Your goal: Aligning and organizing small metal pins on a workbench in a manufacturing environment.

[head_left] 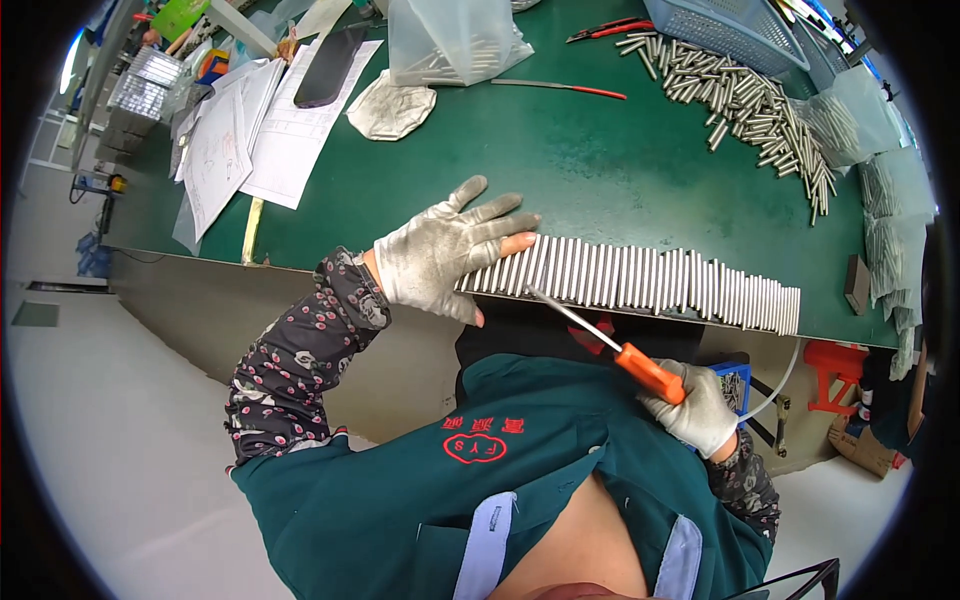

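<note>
A long row of short silvery metal pins (630,277) lies side by side along the near edge of the green table. My left hand (435,250), in a greyish glove with some bare fingertips, rests with fingers stretched out over the left end of the row and hides part of it. In my gloved right hand (700,410), below the table edge, is an orange-handled tool (650,373) with a slim metal shaft. Its tip reaches up to the pins just right of my left hand. Whether it is a file, scraper or screwdriver I cannot tell.
A heap of loose pins (745,105) lies at the far right beside a blue basket (720,30). Bagged pins (893,200) line the right edge. Red-handled pliers (610,29), a thin red-handled file (560,87), a crumpled cloth (391,106), papers (290,150) and a phone (331,66) lie further back.
</note>
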Action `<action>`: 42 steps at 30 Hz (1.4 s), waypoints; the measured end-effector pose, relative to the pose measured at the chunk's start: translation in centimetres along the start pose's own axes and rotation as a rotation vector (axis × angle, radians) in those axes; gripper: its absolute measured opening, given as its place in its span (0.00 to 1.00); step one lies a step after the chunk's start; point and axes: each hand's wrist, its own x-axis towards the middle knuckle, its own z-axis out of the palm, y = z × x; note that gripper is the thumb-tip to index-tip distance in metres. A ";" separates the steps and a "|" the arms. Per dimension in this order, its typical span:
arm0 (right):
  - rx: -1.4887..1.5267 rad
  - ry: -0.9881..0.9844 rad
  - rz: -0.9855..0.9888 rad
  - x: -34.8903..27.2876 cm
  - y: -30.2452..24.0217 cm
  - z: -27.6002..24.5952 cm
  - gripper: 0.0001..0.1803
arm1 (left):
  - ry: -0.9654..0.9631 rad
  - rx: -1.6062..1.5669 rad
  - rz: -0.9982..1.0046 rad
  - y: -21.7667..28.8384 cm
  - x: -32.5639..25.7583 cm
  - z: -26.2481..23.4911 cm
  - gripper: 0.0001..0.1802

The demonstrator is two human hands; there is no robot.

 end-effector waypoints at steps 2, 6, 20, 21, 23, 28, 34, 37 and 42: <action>0.008 -0.013 -0.053 0.2 0.4 0.4 0.15 | 0.016 -0.008 0.007 -0.2 -0.2 0.3 0.56; -0.019 0.063 -0.061 0.5 0.1 0.4 0.13 | 0.028 -0.021 0.018 -0.2 0.1 0.1 0.53; 0.048 0.051 -0.002 -0.7 1.0 -0.1 0.17 | 0.022 0.022 0.007 0.0 -0.2 0.0 0.55; 0.091 0.052 0.047 -0.6 1.2 -0.1 0.18 | 0.034 0.006 0.003 0.0 -0.4 0.0 0.57; 0.055 0.021 0.021 -0.4 0.7 -0.3 0.18 | 0.086 -0.018 -0.001 -0.3 -1.1 -0.2 0.59; 0.050 0.017 -0.076 0.7 -0.1 -0.1 0.15 | 0.171 -0.022 -0.151 -0.4 -2.7 -0.4 0.63; -0.014 0.055 -0.102 1.1 -0.4 0.2 0.13 | 0.092 -0.020 -0.111 1.4 -0.8 0.1 0.54; -0.030 0.107 -0.055 0.9 0.1 0.1 0.13 | 0.094 -0.016 -0.109 1.2 -0.9 0.6 0.54; -0.029 0.052 0.015 0.0 -0.3 -0.5 0.14 | 0.092 -0.012 -0.113 1.0 -1.0 0.7 0.48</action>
